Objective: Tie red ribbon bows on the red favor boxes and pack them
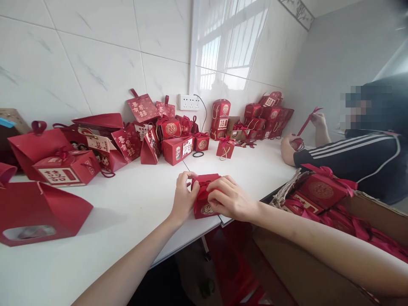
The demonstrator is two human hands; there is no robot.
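A small red gift box (200, 211) with a round gold emblem stands on the front edge of the white table. Red ribbon (201, 193) lies over its top, between my fingers. My left hand (184, 197) is at the box's left side, thumb and forefinger closed on the ribbon near the top edge. From the right, my right hand (231, 199) reaches over the box with curled fingers pinching the ribbon; its fingertips partly cover the emblem. The exact shape of the ribbon between the hands is hidden.
Red gift boxes (63, 170) and bags line the white table (140, 221) along the wall. A cardboard carton (379, 208) of ribboned boxes stands at right. Behind it, a co-worker's hand (318, 119) raises a ribbon. A power strip (189, 102) is on the wall.
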